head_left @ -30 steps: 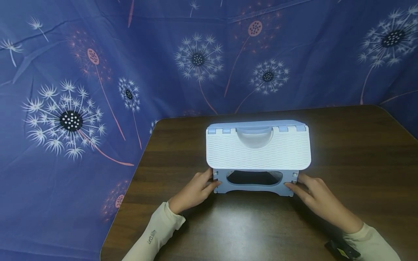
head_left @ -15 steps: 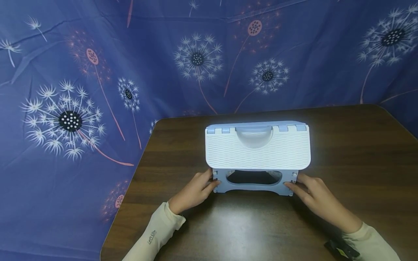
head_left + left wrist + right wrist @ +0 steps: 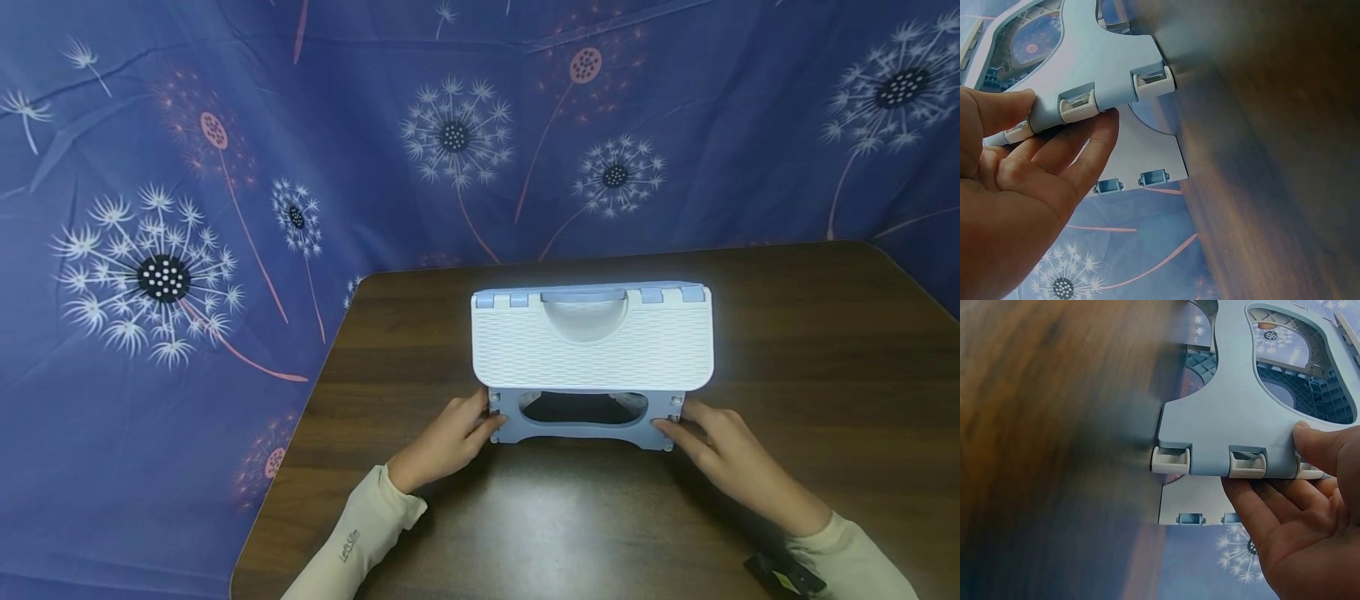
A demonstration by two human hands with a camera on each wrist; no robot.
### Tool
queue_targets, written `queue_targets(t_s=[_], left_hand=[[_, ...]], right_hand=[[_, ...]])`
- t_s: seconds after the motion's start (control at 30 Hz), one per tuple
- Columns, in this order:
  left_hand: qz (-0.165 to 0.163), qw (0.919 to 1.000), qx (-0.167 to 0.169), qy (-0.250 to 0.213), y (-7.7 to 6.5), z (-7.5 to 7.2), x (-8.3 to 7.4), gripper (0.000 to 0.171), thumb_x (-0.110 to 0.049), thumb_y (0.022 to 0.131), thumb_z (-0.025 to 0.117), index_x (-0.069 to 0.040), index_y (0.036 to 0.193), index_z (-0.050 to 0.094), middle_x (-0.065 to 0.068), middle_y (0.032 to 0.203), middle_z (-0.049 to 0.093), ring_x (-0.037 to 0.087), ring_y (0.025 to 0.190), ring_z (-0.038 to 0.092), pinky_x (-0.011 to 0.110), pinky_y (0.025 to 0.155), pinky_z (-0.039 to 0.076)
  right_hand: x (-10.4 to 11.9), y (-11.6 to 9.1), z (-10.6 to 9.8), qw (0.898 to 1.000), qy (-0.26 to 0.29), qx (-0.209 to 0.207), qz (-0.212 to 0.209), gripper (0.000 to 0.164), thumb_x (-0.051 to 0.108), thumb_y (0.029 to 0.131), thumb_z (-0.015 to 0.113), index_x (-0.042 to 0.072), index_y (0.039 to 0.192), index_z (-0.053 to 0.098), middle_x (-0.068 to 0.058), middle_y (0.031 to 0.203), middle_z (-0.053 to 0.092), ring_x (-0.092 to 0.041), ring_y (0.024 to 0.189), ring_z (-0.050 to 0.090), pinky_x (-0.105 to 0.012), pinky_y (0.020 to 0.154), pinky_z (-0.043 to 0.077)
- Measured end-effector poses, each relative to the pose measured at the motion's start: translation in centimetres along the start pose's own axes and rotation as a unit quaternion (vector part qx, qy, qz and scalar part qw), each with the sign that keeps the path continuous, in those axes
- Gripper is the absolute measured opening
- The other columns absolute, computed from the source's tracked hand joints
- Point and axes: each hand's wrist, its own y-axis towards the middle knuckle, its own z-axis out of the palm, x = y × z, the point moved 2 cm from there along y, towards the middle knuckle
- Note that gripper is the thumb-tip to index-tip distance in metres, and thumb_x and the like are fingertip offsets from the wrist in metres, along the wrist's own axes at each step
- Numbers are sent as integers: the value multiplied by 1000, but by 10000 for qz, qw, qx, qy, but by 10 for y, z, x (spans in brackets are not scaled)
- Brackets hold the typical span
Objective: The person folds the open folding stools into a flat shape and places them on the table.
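Observation:
A folding step stool [image 3: 592,354] stands on the table, its white woven-textured top facing up and light-blue hinge pieces along the far edge. Its blue leg panel [image 3: 585,432] faces me and has a long rounded opening. At the panel's left side edge, my left hand [image 3: 442,442] pinches it, thumb [image 3: 1007,111] on the front face and fingers behind the hinge joints. On the opposite edge my right hand [image 3: 738,458] grips the same panel, its thumb [image 3: 1316,447] on the face. The fingertips of both hands are partly hidden in the head view.
The dark wooden table [image 3: 420,333] extends on all sides of the stool. A blue dandelion-print cloth [image 3: 360,125] hangs behind it and down the left. A black strap or device [image 3: 783,575] sits by the right sleeve.
The light-blue strip along the stool's far top edge has sunk slightly and looks thinner. Both hands keep their hold in nearly the same place.

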Motion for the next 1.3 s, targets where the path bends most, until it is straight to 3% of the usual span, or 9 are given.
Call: queue_targets(t_s=[0.13, 0.4, 1.0, 1.3], left_hand=[[65, 10000, -38, -4, -1, 0, 1, 52, -8, 102, 56, -9, 148, 33, 10, 82, 61, 6, 68, 52, 21, 60, 48], [85, 9999, -92, 22, -1, 1, 3, 37, -11, 103, 56, -7, 137, 43, -5, 75, 48, 4, 64, 44, 20, 55, 41], [84, 9999, -78, 56, 0, 1, 2, 40, -9, 102, 56, -7, 139, 41, -6, 74, 47, 4, 64, 44, 20, 56, 41], [71, 9999, -92, -26, 0, 1, 3, 19, -11, 103, 54, -7, 121, 48, -8, 71, 42, 3, 61, 40, 19, 53, 37]], right_hand=[[0, 0, 0, 10000, 37, 23, 48, 15, 0, 91, 69, 10, 99, 62, 12, 69, 51, -1, 62, 47, -22, 52, 41], [-1, -1, 2, 10000, 76, -32, 9, 18, -1, 90, 71, 13, 94, 60, 15, 68, 46, 0, 61, 45, -21, 50, 39], [0, -1, 1, 10000, 90, -14, 37, 17, 0, 90, 70, 13, 93, 59, 17, 66, 40, 1, 58, 42, -21, 47, 37], [-2, 0, 1, 9997, 36, -161, -177, 26, -3, 88, 72, 17, 83, 55, 18, 65, 38, 3, 55, 36, -16, 46, 35]])
